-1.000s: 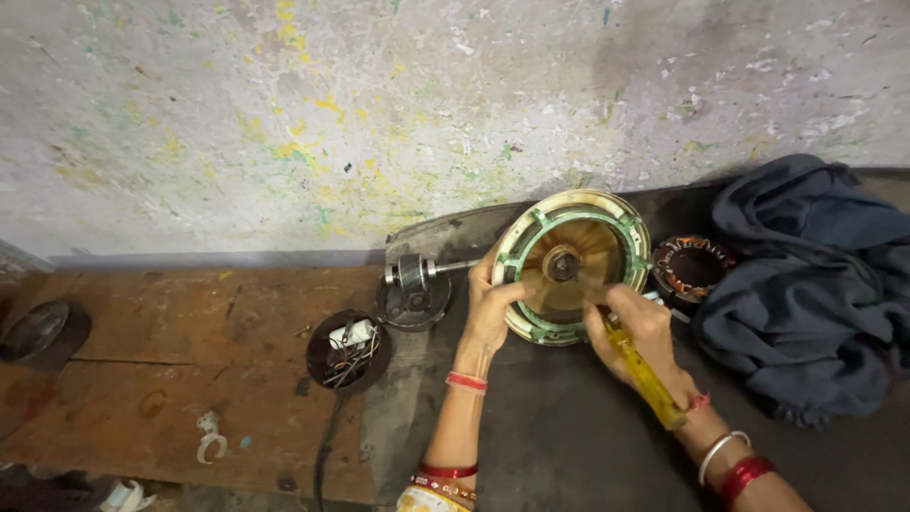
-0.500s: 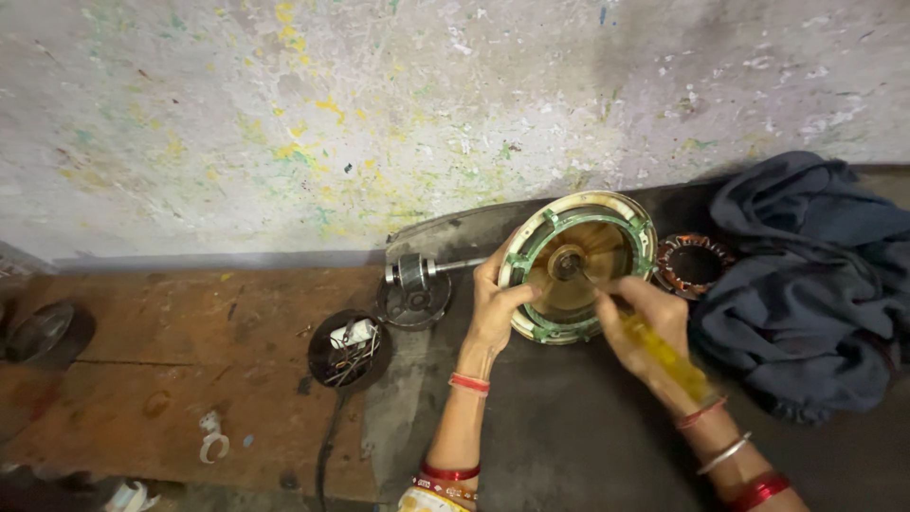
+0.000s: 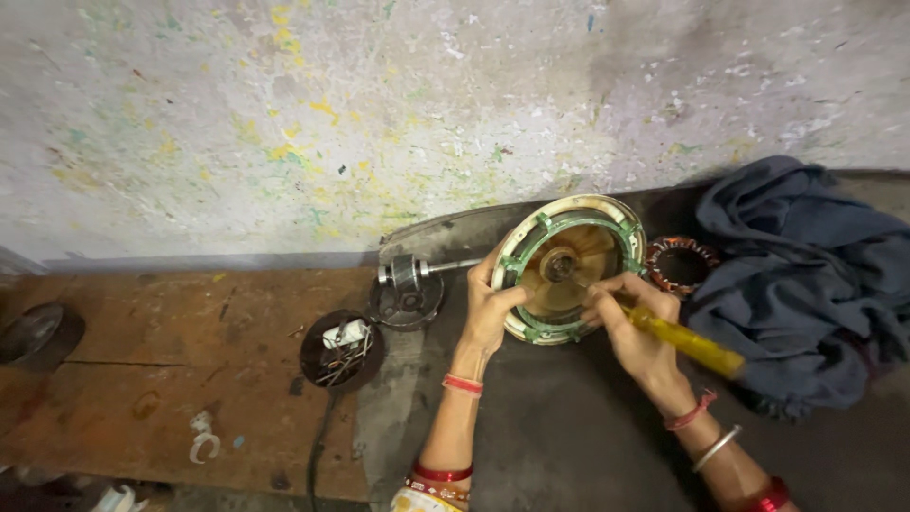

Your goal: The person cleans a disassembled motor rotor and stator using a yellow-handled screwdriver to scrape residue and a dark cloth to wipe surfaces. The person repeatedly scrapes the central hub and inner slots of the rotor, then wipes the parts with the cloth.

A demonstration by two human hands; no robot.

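Ceiling-fan motor housing [image 3: 569, 268] propped on edge on dark mat [image 3: 569, 427], open face toward camera, back near paint-spattered wall [image 3: 284, 114]. Left hand [image 3: 488, 308] clamped on left rim, thumb over the green inner ring. Right hand [image 3: 633, 327] closed around yellow-handled screwdriver [image 3: 684, 343], tip lost behind fingers near the lower right rim — exact contact point unclear.

Judged heavy and rigid (cast metal, likely greasy); best gripped at the rim, clear of the central bearing. Prone to rolling while tilted.

Nearby: copper-wound stator [image 3: 684, 264] just right of housing, dark blue cloth [image 3: 806, 284] beyond, rotor shaft [image 3: 412, 273] and black cup of screws [image 3: 341, 349] to the left.

Versus a second ago — screwdriver handle swung from pointing down along the forearm to pointing out rightward; housing barely shifted.
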